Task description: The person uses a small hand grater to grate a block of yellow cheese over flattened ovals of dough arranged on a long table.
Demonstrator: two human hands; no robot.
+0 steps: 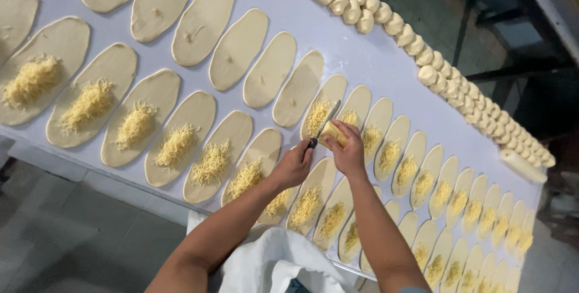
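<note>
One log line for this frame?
left hand: holds grater | right hand: holds cheese block | below: dough oval, partly cheesed

two hands [325, 154], one cheese block [333, 133], one grater [325, 123], dozens of dough ovals [238, 48].

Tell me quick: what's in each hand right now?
Left hand: closed on a grater, held over a dough oval.
Right hand: closed on a cheese block.

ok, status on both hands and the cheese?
Left hand grips a grater. Right hand holds the cheese block against it, over an oval dough piece. Nothing in the way.
</note>
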